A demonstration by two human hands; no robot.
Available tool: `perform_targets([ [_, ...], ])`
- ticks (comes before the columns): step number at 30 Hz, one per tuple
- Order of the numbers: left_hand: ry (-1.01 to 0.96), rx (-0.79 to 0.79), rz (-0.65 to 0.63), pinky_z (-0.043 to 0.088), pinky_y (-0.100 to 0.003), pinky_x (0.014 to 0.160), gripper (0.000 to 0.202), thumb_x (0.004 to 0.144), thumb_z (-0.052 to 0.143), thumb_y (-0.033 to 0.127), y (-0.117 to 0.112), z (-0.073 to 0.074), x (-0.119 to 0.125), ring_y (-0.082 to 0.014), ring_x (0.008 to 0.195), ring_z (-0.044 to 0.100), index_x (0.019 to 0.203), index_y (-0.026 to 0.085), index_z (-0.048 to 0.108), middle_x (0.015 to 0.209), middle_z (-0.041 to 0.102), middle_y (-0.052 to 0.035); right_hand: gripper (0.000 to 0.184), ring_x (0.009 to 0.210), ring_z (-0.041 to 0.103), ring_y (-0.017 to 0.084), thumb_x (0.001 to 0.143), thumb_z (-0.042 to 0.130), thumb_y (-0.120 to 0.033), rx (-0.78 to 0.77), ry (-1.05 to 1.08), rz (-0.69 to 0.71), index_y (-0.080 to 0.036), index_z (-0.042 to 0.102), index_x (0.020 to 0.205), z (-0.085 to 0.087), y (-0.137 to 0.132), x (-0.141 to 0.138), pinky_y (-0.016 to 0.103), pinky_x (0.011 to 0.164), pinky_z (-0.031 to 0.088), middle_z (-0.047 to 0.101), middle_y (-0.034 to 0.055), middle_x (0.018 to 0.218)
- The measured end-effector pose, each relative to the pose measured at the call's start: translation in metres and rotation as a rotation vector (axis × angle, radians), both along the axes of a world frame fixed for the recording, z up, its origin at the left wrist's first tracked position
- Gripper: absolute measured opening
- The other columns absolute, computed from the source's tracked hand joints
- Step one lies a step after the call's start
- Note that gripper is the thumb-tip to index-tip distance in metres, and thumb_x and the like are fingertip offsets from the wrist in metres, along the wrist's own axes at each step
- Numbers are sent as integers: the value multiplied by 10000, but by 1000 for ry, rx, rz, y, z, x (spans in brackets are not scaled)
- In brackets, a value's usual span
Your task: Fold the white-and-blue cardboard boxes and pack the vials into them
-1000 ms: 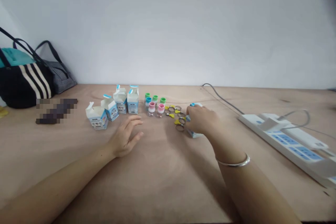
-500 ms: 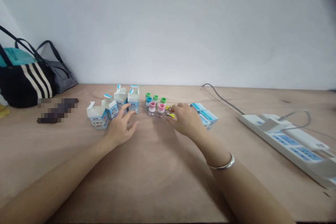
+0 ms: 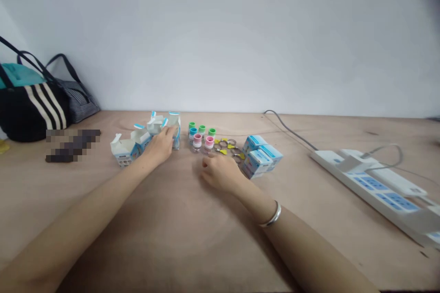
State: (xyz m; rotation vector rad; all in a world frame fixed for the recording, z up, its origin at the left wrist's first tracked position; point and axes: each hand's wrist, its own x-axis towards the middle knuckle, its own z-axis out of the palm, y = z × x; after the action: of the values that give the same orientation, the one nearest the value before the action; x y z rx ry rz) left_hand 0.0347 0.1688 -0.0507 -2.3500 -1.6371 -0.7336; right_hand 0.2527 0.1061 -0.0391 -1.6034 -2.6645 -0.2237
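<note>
My left hand (image 3: 158, 147) reaches forward and its fingers close round the rightmost of several small open white-and-blue boxes (image 3: 175, 129). The other open boxes (image 3: 123, 151) stand in a row to its left. My right hand (image 3: 221, 173), a silver bangle on its wrist, rests on the wooden table (image 3: 192, 238) with its fingers curled under; what they hold is hidden. Just beyond it stand small vials with pink caps (image 3: 209, 141), a blue cap and green caps (image 3: 201, 128). Metal rings with yellow tabs (image 3: 227, 145) lie to their right.
Closed blue-and-white boxes (image 3: 261, 156) are piled right of the rings. A white power strip (image 3: 373, 184) with a grey cable (image 3: 288, 130) lies at the right. Two bags (image 3: 32, 103) stand at the far left by the wall, with a blurred dark item (image 3: 70, 144) in front.
My left hand slid forward from the bare table onto the open box. My right hand left the closed blue boxes, passed over the rings and drew back towards me with curled fingers.
</note>
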Motion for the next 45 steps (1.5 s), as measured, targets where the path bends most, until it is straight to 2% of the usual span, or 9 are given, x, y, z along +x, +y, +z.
perform_targets([
  [4, -50, 120, -129, 491, -336, 836, 310, 788, 418, 81, -13, 2, -10, -208, 916, 598, 1057, 178, 536, 1033, 564, -80, 194, 876, 618, 265, 818, 472, -285, 75, 123, -66, -193, 597, 935, -4, 6, 2, 316, 649, 442, 634, 106, 1013],
  [10, -262, 186, -264, 497, -261, 645, 169, 759, 458, 101, -46, -6, -20, -127, 653, 552, 852, 190, 568, 842, 555, -24, 416, 1008, 563, 280, 771, 544, -260, 154, 459, -256, -108, 447, 1146, -12, 40, 0, 333, 769, 455, 535, 194, 1164],
  [14, -324, 176, -337, 498, -262, 680, 133, 775, 468, 107, -64, -14, -21, -137, 723, 569, 807, 188, 568, 845, 565, -34, 366, 975, 581, 275, 751, 578, -272, 27, 616, -310, -117, 459, 1061, -17, 57, -8, 322, 764, 456, 599, 178, 1061],
  [20, -331, 155, -398, 499, -268, 741, 121, 825, 472, 141, -70, -20, -17, -141, 810, 578, 856, 199, 573, 919, 556, -42, 320, 878, 613, 204, 740, 576, -212, -16, 714, -212, -161, 470, 1038, -27, 59, -31, 269, 721, 461, 645, 103, 1001],
  [23, -333, 138, -373, 487, -303, 848, 123, 837, 475, 164, -68, -21, -16, -163, 941, 575, 890, 203, 579, 1022, 545, -58, 320, 862, 609, 206, 755, 542, -192, 13, 705, -222, -150, 473, 1064, -28, 61, -32, 283, 730, 458, 639, 104, 981],
  [27, -345, 88, -337, 463, -342, 928, 122, 821, 507, 190, -67, -23, -16, -195, 1064, 555, 918, 208, 579, 1134, 528, -70, 381, 967, 562, 244, 783, 450, -127, 158, 673, -310, -74, 434, 1160, -22, 73, -18, 322, 803, 434, 527, 204, 1133],
  [34, -357, 104, -348, 487, -362, 897, 196, 719, 668, 278, -66, -24, -15, -218, 1027, 587, 879, 204, 584, 1121, 553, -80, 248, 1023, 505, 272, 820, 446, -148, 227, 556, -305, -113, 554, 1041, -19, 90, -2, 351, 870, 385, 542, 182, 1092],
  [40, -455, 44, -410, 485, -375, 895, 333, 696, 711, 318, -65, -29, -12, -223, 1052, 584, 947, 210, 520, 1116, 590, -88, 204, 977, 516, 281, 863, 444, -267, 293, 528, -289, -160, 584, 966, 9, 73, 9, 386, 850, 372, 625, 137, 1009],
  [45, -555, -19, -423, 485, -381, 902, 396, 697, 715, 349, -61, -38, -11, -221, 1074, 586, 975, 210, 469, 1143, 598, -97, 238, 891, 568, 199, 898, 406, -363, 428, 857, -36, -179, 551, 934, 46, 42, 12, 314, 807, 402, 646, 77, 926],
])
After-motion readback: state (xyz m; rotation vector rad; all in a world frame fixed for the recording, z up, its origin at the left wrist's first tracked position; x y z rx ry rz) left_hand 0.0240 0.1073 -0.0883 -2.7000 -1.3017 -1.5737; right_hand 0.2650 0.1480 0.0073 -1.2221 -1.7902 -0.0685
